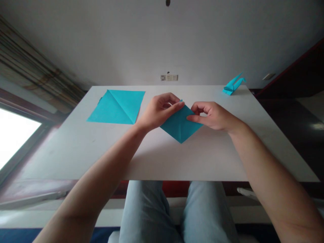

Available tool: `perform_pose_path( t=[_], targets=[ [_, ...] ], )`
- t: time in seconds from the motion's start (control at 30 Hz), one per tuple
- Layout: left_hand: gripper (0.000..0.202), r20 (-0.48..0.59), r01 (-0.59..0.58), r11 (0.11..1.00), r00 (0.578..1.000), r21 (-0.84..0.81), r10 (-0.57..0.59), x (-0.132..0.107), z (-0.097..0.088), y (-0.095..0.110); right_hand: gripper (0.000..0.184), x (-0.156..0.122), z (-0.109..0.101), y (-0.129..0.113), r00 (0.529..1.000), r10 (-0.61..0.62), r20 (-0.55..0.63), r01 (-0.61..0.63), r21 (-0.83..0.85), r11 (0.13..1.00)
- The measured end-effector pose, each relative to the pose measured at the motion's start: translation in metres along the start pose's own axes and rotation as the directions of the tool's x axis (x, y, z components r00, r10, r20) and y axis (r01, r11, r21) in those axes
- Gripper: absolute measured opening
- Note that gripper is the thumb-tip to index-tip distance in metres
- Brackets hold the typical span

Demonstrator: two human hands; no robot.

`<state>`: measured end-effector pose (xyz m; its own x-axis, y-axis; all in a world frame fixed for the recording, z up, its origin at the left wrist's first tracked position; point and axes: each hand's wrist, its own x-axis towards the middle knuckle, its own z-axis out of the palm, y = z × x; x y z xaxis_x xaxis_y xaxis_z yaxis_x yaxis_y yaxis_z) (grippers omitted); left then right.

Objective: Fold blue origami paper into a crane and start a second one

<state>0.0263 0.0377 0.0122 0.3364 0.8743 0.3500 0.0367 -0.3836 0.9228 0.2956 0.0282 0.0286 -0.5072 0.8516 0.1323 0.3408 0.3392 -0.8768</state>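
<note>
A folded turquoise paper square (180,126) lies like a diamond at the middle of the white table (202,162). My left hand (159,110) pinches its upper left edge near the top corner, fingers closed on the paper. My right hand (214,116) pinches the right corner between thumb and forefinger, its other fingers curled. The paper's lower point rests on the table between my forearms.
A stack of flat turquoise sheets (117,107) with a diagonal crease lies at the far left of the table. A finished folded paper figure (233,85) stands at the far right corner. Wall sockets (169,77) sit behind the table, a window (15,135) at left.
</note>
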Motion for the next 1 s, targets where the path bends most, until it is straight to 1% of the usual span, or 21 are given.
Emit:
perform_pose_path(
  t=[0.1, 0.23, 0.3, 0.43, 0.53, 0.63, 0.7, 0.77, 0.83, 0.93, 1.0],
  targets=[
    [0.042, -0.032, 0.005, 1.000, 0.999, -0.002, -0.005, 0.000, 0.002, 0.000, 0.053, 0.000, 0.000, 0.000, 1.000, -0.002, 0.007, 0.002, 0.000, 1.000],
    [0.053, -0.047, -0.003, 1.000, 0.999, -0.020, 0.002, 0.000, 0.003, 0.001, 0.055, 0.000, 0.000, -0.002, 1.000, -0.012, -0.006, 0.012, 0.011, 1.000],
    [0.054, -0.060, -0.014, 1.000, 0.998, -0.011, 0.013, 0.000, 0.004, 0.001, 0.054, 0.000, 0.000, -0.003, 1.000, -0.011, -0.013, 0.011, 0.013, 1.000],
    [0.048, -0.114, -0.032, 0.994, 0.993, 0.101, 0.044, -0.002, 0.008, 0.003, 0.054, 0.000, 0.001, -0.005, 1.000, -0.002, -0.017, 0.002, 0.017, 1.000],
    [0.055, -0.119, -0.063, 0.976, 0.989, 0.207, 0.089, -0.005, 0.010, 0.004, 0.054, 0.000, 0.001, -0.005, 1.000, -0.010, -0.023, 0.011, 0.024, 1.000],
    [0.070, -0.016, -0.067, 0.965, 0.997, 0.253, 0.073, -0.005, 0.008, 0.004, 0.053, 0.000, 0.000, -0.006, 0.999, -0.038, -0.034, 0.039, 0.028, 0.999],
    [0.075, 0.047, -0.070, 0.959, 0.997, 0.274, 0.059, -0.004, 0.005, 0.004, 0.053, -0.001, -0.001, -0.006, 0.998, -0.049, -0.032, 0.050, 0.032, 0.998],
    [0.071, 0.097, -0.083, 0.949, 0.994, 0.303, 0.056, -0.004, 0.002, 0.007, 0.051, -0.002, -0.003, -0.007, 0.998, -0.056, -0.040, 0.058, 0.058, 0.997],
    [0.063, 0.185, -0.089, 0.942, 0.982, 0.322, 0.029, -0.004, 0.000, 0.011, 0.049, -0.004, -0.005, -0.009, 0.995, -0.078, -0.069, 0.083, 0.084, 0.993],
    [0.055, 0.336, -0.061, 0.950, 0.941, 0.307, -0.048, -0.007, 0.000, 0.018, 0.046, -0.007, -0.008, -0.011, 0.988, -0.138, -0.075, 0.143, 0.057, 0.988],
    [0.048, 0.384, -0.035, 0.963, 0.921, 0.268, -0.073, -0.009, 0.002, 0.021, 0.046, -0.008, -0.007, -0.012, 0.986, -0.161, -0.033, 0.162, 0.011, 0.987]
  ],
)
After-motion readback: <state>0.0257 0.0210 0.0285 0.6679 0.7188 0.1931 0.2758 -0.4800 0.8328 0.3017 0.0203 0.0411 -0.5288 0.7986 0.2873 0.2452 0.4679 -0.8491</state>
